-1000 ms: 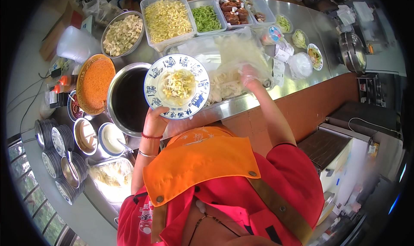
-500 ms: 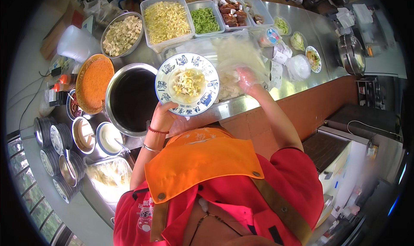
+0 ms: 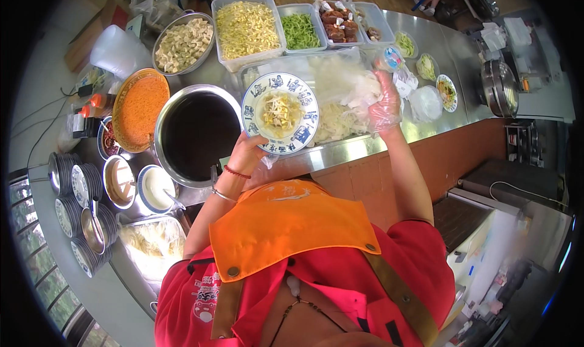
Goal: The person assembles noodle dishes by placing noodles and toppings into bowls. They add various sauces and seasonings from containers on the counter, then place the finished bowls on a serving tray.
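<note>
A white plate with blue figures [image 3: 309, 113] is held out level by my left hand [image 3: 248, 152], which grips its near rim. A small heap of bean sprouts [image 3: 281, 113] lies in its middle. My right hand [image 3: 385, 105], in a clear plastic glove, is closed on a clump of pale, translucent flat noodles [image 3: 364, 93] at the right end of a clear plastic tub. More of these noodles [image 3: 334, 121] lie in the tub below. Clear plastic film [image 3: 286, 64] covers part of the tub's far side.
A large pot of dark liquid [image 3: 201, 137] stands left of the plate. Beyond it sit a bowl of orange-red sauce [image 3: 141, 110] and a bowl of pale cubes [image 3: 184, 44]. Tubs of bean sprouts [image 3: 249, 29] and green shreds [image 3: 300, 31] line the back. Stacked plates [image 3: 85, 186] stand far left.
My right hand has moved right and slightly away from me, and pale noodles now show in its grip. The plate in my left hand sits slightly farther right in view.
</note>
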Action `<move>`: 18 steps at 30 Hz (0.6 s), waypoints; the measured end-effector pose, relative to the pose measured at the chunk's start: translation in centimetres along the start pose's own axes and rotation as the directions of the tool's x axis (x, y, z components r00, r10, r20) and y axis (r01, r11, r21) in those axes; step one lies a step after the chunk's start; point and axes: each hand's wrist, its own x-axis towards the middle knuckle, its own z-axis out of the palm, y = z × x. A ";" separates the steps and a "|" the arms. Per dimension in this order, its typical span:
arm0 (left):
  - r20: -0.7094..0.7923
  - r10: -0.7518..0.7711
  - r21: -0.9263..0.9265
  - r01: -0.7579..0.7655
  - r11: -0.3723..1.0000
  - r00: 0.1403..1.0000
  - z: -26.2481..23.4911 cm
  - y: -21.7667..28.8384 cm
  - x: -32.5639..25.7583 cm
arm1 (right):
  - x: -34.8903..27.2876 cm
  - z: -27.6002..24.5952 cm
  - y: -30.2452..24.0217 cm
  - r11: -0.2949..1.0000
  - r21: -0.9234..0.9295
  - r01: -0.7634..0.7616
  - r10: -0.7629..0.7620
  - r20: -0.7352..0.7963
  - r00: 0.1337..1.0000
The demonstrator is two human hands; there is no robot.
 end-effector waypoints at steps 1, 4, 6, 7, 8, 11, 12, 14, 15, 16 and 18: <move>0.002 0.002 0.011 -0.002 1.000 1.000 0.0 0.0 0.0 | 0.9 -0.2 -1.2 0.998 0.066 0.021 -0.019 -0.040 0.999; -0.010 0.011 -0.014 -0.011 1.000 1.000 0.0 -0.1 0.0 | 3.1 -1.5 -5.0 0.991 0.131 -0.023 0.032 -0.062 0.998; 0.008 -0.004 -0.011 0.004 1.000 1.000 0.1 -0.1 0.2 | 4.0 -1.6 -7.5 0.937 0.343 -0.066 0.101 -0.085 0.991; 0.016 -0.010 -0.011 0.010 1.000 1.000 0.2 -0.1 0.3 | 4.3 -1.5 -8.7 0.898 0.426 -0.108 0.150 -0.067 0.986; 0.013 -0.023 -0.031 0.023 0.999 1.000 0.3 -0.3 0.5 | 4.6 -1.1 -9.8 0.850 0.505 -0.149 0.198 -0.043 0.979; 0.048 -0.049 -0.098 0.054 0.994 0.998 1.4 -0.8 1.3 | 4.0 1.8 -10.8 0.787 0.575 -0.225 0.301 -0.039 0.953; 0.094 -0.058 -0.127 0.069 0.989 0.994 2.2 -0.8 1.5 | 3.7 3.0 -10.5 0.783 0.571 -0.245 0.333 -0.053 0.941; 0.186 -0.049 -0.164 0.080 0.983 0.981 3.7 -0.9 1.7 | 2.3 5.2 -8.9 0.856 0.451 -0.250 0.272 0.019 0.962; 0.208 -0.073 -0.164 0.108 0.980 0.975 4.0 -0.8 1.7 | 1.7 5.9 -7.9 0.887 0.388 -0.249 0.244 0.061 0.968; 0.228 -0.096 -0.163 0.135 0.977 0.969 4.2 -0.6 1.7 | 1.1 6.3 -6.9 0.968 0.149 -0.202 0.184 0.125 0.975; 0.255 -0.121 -0.165 0.167 0.972 0.959 5.0 -0.1 1.3 | 0.4 6.8 -5.8 0.946 -0.325 -0.018 0.115 0.281 0.953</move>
